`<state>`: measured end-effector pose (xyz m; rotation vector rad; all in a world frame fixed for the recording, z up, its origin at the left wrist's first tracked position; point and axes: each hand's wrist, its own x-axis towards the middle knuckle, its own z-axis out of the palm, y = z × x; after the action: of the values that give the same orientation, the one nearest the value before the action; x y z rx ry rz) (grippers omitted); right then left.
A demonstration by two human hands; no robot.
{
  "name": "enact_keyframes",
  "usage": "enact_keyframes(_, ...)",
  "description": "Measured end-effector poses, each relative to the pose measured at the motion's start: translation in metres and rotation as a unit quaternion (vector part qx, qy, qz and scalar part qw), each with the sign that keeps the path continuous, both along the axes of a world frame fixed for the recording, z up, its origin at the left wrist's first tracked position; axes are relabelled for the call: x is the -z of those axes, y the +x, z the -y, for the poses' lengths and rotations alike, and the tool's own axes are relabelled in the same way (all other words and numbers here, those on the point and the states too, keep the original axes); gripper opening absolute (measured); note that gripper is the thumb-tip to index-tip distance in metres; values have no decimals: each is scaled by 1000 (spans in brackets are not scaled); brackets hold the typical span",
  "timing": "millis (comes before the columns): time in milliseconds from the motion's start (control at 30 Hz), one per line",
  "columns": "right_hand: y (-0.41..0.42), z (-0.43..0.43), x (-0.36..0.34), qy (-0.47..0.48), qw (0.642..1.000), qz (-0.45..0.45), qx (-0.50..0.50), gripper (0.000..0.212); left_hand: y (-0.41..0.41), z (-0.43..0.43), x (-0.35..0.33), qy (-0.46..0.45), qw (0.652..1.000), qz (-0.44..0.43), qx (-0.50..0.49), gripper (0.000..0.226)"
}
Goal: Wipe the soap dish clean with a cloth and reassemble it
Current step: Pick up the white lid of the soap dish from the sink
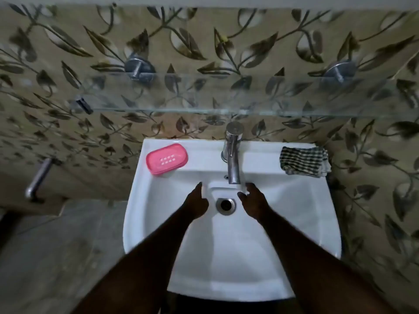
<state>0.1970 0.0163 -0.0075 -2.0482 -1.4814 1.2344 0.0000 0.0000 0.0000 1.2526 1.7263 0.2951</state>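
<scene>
Just one soap dish point(167, 158), one cloth point(305, 162), two hands point(197, 202) point(254, 198)

On my feed both hands hang over the bowl of the white washbasin point(294, 223), the left hand point(196, 203) and right hand point(254, 198) either side of the drain point(225, 206), holding nothing. The pink soap dish point(167, 158) (slotted top facing up) sits on the back ledge left of the chrome tap point(233, 155). The checked cloth point(304, 162) lies bunched on the ledge right of it, well apart from both hands.
</scene>
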Motion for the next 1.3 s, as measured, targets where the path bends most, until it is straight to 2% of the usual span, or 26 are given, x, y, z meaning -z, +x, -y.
enact_keyframes(133,-4,0,0,35,999,-7,28,33,-4,-4,16,-5,998,44,-35,58)
enact_keyframes(267,-9,6,-12,30,995,-27,87,19,-4,3,-8,24,998,27,-51,45)
enact_keyframes(400,-28,14,-26,-12,974,-144,172,16,-19,6,-39,71,996,-12,-53,37)
enact_keyframes(600,-60,32,-51,-5,938,-259,231,13,-53,0,-75,138,988,0,-65,33)
enact_keyframes(800,-87,30,-69,-13,874,-385,296,19,-64,-22,-110,194,980,9,-35,38)
enact_keyframes(933,-99,23,-84,-25,808,-502,306,23,-56,-42,-120,155,985,62,-45,53)
enact_keyframes(1033,-107,24,-86,-49,777,-535,329,13,-50,-57,-121,140,982,109,-61,65)
enact_keyframes(1100,-111,27,-82,-60,763,-548,336,22,-48,-62,-123,145,978,121,-91,66)
enact_keyframes(1200,-111,35,-82,-54,793,-525,303,28,-56,-61,-124,176,974,88,-114,61)
enact_keyframes(1300,-104,42,-86,-44,844,-460,271,20,-66,-53,-118,193,975,52,-95,56)
